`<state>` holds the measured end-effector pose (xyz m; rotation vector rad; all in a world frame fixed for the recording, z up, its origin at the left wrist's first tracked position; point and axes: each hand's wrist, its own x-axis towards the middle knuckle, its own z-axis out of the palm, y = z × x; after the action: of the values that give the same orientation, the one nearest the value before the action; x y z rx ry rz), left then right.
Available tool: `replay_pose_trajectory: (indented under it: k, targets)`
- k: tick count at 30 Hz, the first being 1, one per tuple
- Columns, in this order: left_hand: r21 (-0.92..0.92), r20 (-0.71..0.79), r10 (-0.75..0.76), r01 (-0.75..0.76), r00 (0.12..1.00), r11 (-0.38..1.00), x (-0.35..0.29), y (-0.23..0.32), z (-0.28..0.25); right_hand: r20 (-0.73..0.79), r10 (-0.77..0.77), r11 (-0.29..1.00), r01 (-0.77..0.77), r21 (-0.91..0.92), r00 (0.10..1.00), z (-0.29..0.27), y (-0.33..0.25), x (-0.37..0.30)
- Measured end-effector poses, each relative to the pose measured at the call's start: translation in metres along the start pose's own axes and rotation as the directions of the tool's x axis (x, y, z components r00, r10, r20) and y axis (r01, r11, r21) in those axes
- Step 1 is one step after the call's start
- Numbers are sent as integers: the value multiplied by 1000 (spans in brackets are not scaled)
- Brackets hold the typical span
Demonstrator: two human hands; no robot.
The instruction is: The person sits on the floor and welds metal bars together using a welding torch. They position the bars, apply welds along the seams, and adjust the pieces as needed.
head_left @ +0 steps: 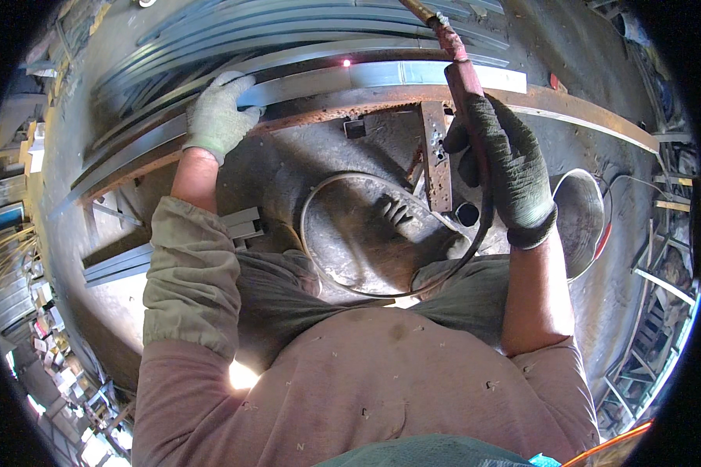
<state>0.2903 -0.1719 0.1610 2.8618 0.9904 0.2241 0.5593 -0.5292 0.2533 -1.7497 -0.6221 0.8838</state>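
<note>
My left hand (222, 113), in a pale grey glove, grips a long bluish-grey steel bar (300, 83), fingers over its far side and thumb toward me. The bar lies along a rusty steel frame (343, 114). My right hand (514, 167), in a darker glove, is closed round the reddish handle of a welding electrode holder (465, 79). Its brass-coloured far end reaches the top edge, so its tip is out of view. From the handle a dark cable (487, 210) curves down toward my lap. A small spot glows pink (346, 63) at the bar's far edge, between my hands.
Several long steel profiles (288, 27) lie on the floor beyond the frame. A rusty upright piece (436, 156) projects from the frame toward me. A looped cable (304, 226) lies before my knees. A metal bucket (580, 214) stands at right, short tube offcuts (244, 223) at left.
</note>
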Motion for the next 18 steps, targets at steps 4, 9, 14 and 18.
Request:
replay_pose_trajectory:
  k: [4, 9, 14, 18]
  targets:
    - [43, 17, -58, 57, 998, 997, -3, 6, -2, 16, -3, 998, 4, -59, 1000, 3, -3, -1]
    - [94, 19, -107, 105, 994, 990, -1, 21, -8, 143, -369, 821, 394, -413, 919, -7, 21, 5]
    - [-266, -35, -55, 44, 998, 963, -49, 151, -73, 32, 76, 975, -68, -213, 997, 11, 0, -12]
    - [-539, -130, 149, -196, 980, 819, -68, 189, -35, 45, 88, 965, -74, -250, 995, 21, -3, -10]
